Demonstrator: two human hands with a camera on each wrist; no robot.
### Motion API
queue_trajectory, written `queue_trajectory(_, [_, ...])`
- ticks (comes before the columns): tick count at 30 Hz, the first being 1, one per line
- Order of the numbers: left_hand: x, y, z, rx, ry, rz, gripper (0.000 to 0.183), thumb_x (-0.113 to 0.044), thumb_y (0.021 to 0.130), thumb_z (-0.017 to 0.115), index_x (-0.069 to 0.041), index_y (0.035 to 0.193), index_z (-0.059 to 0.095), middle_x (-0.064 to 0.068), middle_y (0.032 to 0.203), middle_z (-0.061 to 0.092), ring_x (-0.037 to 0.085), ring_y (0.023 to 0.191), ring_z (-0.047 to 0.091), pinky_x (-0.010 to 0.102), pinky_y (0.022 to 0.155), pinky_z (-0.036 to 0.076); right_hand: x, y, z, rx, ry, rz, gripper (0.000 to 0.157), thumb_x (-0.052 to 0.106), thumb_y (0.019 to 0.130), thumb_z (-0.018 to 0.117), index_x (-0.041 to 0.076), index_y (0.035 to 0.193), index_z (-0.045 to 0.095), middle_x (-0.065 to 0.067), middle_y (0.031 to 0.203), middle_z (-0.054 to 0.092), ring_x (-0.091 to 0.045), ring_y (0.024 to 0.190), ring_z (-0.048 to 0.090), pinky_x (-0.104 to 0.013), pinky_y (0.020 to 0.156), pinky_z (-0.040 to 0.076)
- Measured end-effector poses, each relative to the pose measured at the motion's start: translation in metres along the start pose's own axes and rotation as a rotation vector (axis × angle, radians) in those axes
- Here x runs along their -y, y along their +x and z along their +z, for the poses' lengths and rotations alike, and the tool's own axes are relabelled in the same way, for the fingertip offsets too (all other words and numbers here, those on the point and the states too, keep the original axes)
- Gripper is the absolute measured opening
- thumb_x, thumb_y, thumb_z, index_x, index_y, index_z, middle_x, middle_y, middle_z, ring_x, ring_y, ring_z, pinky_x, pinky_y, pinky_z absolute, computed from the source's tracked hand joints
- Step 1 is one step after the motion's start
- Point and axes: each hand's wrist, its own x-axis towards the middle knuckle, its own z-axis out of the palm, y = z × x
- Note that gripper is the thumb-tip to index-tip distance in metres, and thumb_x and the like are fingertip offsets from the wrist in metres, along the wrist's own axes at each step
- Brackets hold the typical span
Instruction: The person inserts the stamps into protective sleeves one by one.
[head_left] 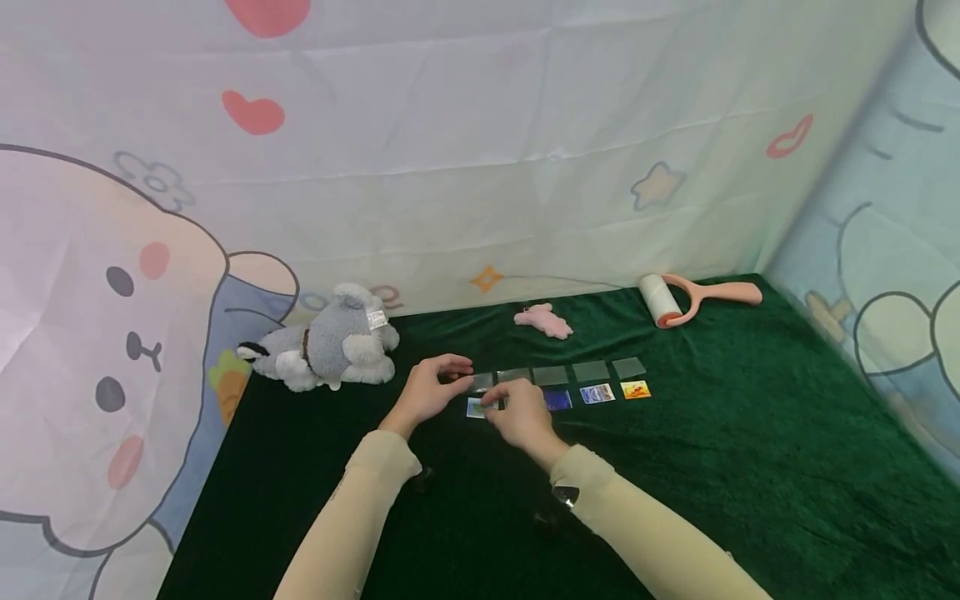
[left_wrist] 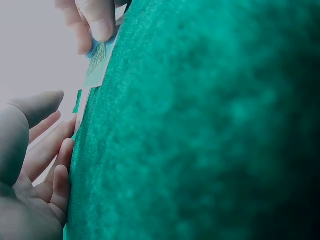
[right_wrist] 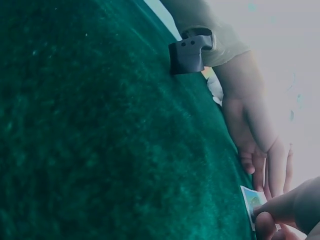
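Note:
The right hand (head_left: 522, 414) pinches the leftmost small stamp-like picture card (head_left: 476, 408) between thumb and fingertips. In the left wrist view, this white-edged card (left_wrist: 97, 70) shows a blue and green picture partly covered by the right fingers. My left hand (head_left: 429, 390) rests by the leftmost clear sleeve (head_left: 482, 383), its fingers loosely extended and fingertips right at the sleeve's edge. Farther right lie a dark blue card (head_left: 558, 401), a blue-and-white card (head_left: 597, 393) and an orange-yellow card (head_left: 636, 390). Whatever lies under the right hand is hidden.
Behind the cards runs a row of several clear sleeves (head_left: 591, 372) on the green cloth (head_left: 720, 450). A grey plush toy (head_left: 333, 342) lies left, a small pink plush (head_left: 543, 320) at the back, and a lint roller (head_left: 675, 302) at the back right.

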Motion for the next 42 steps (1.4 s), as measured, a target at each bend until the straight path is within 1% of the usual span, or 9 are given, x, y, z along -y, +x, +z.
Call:
queue_trajectory(8, [-0.001,0.000,-0.001,0.008,0.005,-0.001,0.030,-0.027,0.102,0.072,-0.014,0.129,0.071,0.002,0.125,0.075,0.024,0.118,0.065,0.050,0.105,0.051,0.007,-0.003,-0.006,0.037,0.010,-0.026,0.006,0.014,0.093,0.081,0.016,0.098,0.083,-0.006,0.111,0.073,-0.021,0.091,0.061,-0.037,0.075,0.053])
queue_trajectory(12, [-0.001,0.000,0.000,0.012,0.015,0.001,0.030,-0.026,0.100,0.075,-0.015,0.128,0.072,0.002,0.126,0.074,0.024,0.117,0.065,0.050,0.104,0.051,0.009,-0.006,-0.010,0.042,0.031,-0.058,0.006,0.013,0.092,0.082,0.015,0.098,0.083,-0.007,0.112,0.073,-0.021,0.091,0.061,-0.035,0.073,0.051])
queue_trajectory(17, [-0.003,-0.002,0.001,0.011,0.033,0.001,0.033,-0.025,0.097,0.079,-0.017,0.128,0.072,0.001,0.126,0.073,0.025,0.117,0.064,0.050,0.104,0.051,0.010,-0.009,-0.019,0.044,0.068,-0.094,0.007,0.011,0.091,0.082,0.013,0.097,0.083,-0.008,0.109,0.072,-0.019,0.084,0.061,-0.032,0.068,0.051])
queue_trajectory(23, [-0.002,-0.001,0.003,-0.006,0.044,0.003,0.035,-0.021,0.093,0.083,-0.018,0.126,0.073,0.000,0.126,0.073,0.025,0.117,0.064,0.050,0.103,0.052,0.012,-0.013,-0.033,0.049,0.096,-0.104,0.009,0.009,0.091,0.082,0.013,0.099,0.084,-0.006,0.102,0.069,-0.017,0.074,0.059,-0.032,0.064,0.051])
queue_trajectory(27, [0.001,0.000,0.004,-0.012,0.053,0.007,0.036,-0.018,0.091,0.084,-0.018,0.125,0.074,-0.001,0.125,0.073,0.024,0.116,0.064,0.049,0.102,0.052,0.009,-0.013,-0.038,0.048,0.093,-0.125,0.009,0.010,0.092,0.081,0.014,0.100,0.083,-0.004,0.100,0.068,-0.017,0.075,0.059,-0.032,0.063,0.051])
queue_trajectory(30, [-0.001,-0.001,0.003,-0.012,0.055,-0.003,0.036,-0.017,0.091,0.085,-0.019,0.125,0.074,-0.002,0.124,0.073,0.023,0.115,0.063,0.049,0.103,0.051,0.006,-0.014,-0.041,0.046,0.086,-0.128,0.009,0.011,0.093,0.081,0.015,0.100,0.083,-0.002,0.100,0.068,-0.017,0.079,0.060,-0.032,0.065,0.051])
queue_trajectory(33, [-0.001,-0.001,0.003,-0.014,0.050,-0.014,0.036,-0.017,0.090,0.085,-0.020,0.124,0.074,-0.003,0.122,0.073,0.024,0.115,0.062,0.050,0.103,0.050,0.004,-0.014,-0.045,0.039,0.082,-0.130,0.009,0.010,0.092,0.081,0.014,0.100,0.083,-0.002,0.099,0.070,-0.017,0.082,0.061,-0.032,0.068,0.052])
queue_trajectory(38, [-0.002,-0.002,0.004,-0.025,0.039,-0.023,0.034,-0.016,0.090,0.085,-0.019,0.123,0.075,-0.003,0.115,0.075,0.025,0.114,0.062,0.051,0.103,0.050,0.002,-0.012,-0.052,0.023,0.094,-0.132,0.011,0.005,0.092,0.080,0.012,0.099,0.083,-0.004,0.099,0.073,-0.018,0.081,0.062,-0.032,0.069,0.052])
queue_trajectory(42, [-0.003,-0.002,0.004,-0.031,0.039,-0.024,0.029,-0.017,0.092,0.083,-0.019,0.120,0.076,-0.004,0.109,0.075,0.023,0.111,0.063,0.051,0.100,0.051,0.001,-0.010,-0.061,0.004,0.102,-0.115,0.011,0.004,0.092,0.079,0.010,0.100,0.083,-0.007,0.106,0.075,-0.018,0.080,0.062,-0.031,0.069,0.052])
